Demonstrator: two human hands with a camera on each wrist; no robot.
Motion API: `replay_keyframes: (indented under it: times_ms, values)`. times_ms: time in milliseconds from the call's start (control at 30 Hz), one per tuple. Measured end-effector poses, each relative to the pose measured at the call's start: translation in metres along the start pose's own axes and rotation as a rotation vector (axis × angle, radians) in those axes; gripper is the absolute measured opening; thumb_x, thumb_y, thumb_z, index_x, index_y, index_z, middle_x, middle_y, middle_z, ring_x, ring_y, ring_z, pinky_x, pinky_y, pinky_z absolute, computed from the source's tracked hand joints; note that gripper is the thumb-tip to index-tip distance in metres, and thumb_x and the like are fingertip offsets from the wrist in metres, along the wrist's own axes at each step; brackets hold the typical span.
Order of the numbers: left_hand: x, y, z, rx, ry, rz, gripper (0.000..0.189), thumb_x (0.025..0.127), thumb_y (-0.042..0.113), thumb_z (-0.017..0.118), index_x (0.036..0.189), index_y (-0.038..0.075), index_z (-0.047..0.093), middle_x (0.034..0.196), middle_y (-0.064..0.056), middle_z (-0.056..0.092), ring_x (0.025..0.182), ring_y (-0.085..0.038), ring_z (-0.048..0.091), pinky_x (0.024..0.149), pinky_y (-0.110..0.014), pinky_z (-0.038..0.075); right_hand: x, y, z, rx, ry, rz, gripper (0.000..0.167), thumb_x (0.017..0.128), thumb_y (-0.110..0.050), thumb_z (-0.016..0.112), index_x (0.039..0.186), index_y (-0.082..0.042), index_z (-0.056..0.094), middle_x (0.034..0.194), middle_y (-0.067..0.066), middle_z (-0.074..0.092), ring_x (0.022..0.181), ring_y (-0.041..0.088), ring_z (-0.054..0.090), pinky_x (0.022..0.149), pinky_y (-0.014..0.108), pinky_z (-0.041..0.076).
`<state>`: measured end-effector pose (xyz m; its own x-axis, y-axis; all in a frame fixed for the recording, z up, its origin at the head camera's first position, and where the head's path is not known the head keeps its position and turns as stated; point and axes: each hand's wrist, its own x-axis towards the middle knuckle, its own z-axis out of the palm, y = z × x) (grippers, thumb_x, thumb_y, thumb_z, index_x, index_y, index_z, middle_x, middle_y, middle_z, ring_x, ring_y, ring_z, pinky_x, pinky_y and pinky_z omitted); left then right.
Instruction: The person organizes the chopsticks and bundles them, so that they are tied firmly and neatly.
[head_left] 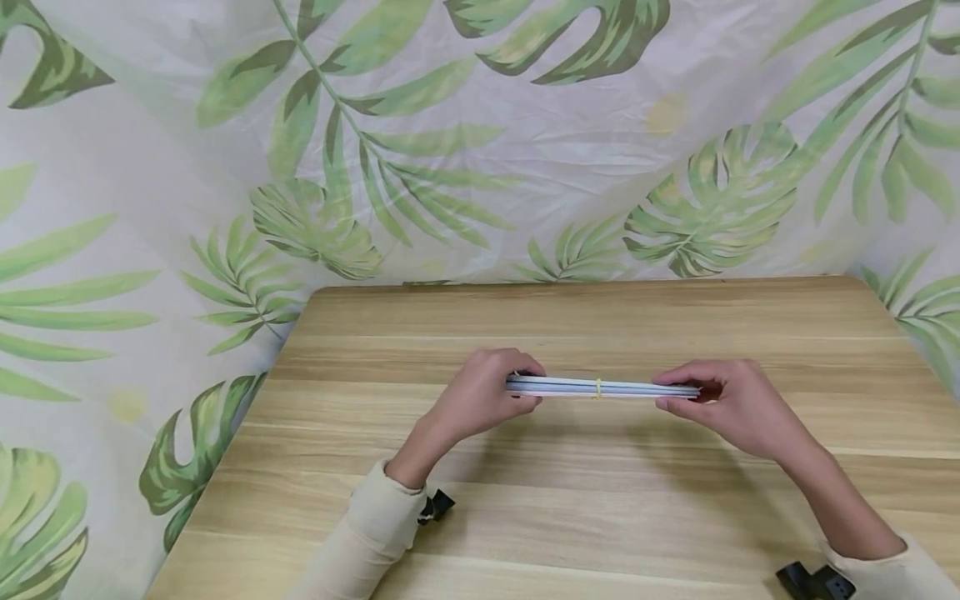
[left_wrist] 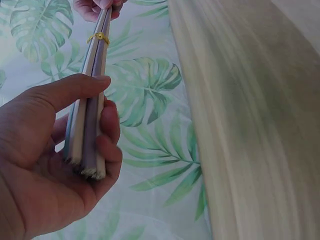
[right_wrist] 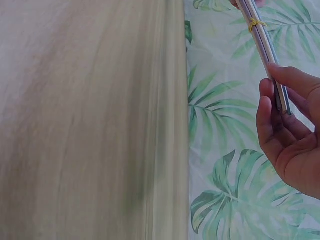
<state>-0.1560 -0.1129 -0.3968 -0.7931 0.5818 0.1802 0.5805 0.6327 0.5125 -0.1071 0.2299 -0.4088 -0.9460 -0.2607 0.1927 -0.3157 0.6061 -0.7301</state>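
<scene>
A slim, straight bundle of pastel strips point(head_left: 562, 386), pale blue, white and pinkish, is stretched level between the two hands above the table. Whether the strips are sticks or folded paper I cannot tell. Around its middle runs a yellow band point(head_left: 598, 388), seen knotted in the right wrist view. The left hand point(head_left: 480, 392) grips the left end, thumb on one side and curled fingers on the other; the cut ends point(left_wrist: 90, 172) show in the left wrist view. At the other end the right hand point(head_left: 738, 408) pinches the bundle between thumb and fingers.
Beneath the hands lies a wood-grain table point(head_left: 600, 508), its far edge against a leaf-patterned cloth point(head_left: 562, 167) that also hangs at the left and right. Small black devices sit at the left wrist point(head_left: 437, 507) and right wrist point(head_left: 816, 581).
</scene>
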Motion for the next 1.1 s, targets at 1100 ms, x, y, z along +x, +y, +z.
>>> replay_keyframes:
  times_ms: [1100]
  values:
    - [0.003, -0.043, 0.018, 0.068, -0.101, -0.038, 0.02, 0.089, 0.011, 0.088, 0.108, 0.011, 0.081, 0.103, -0.001, 0.081, 0.089, -0.012, 0.073, 0.081, -0.029, 0.059, 0.028, 0.028, 0.027, -0.052, -0.17, -0.026, 0.016, 0.09, -0.012, 0.087, 0.105, -0.016, 0.085, 0.096, -0.004, 0.083, 0.085, 0.005, 0.072, 0.074, 0.024, 0.059]
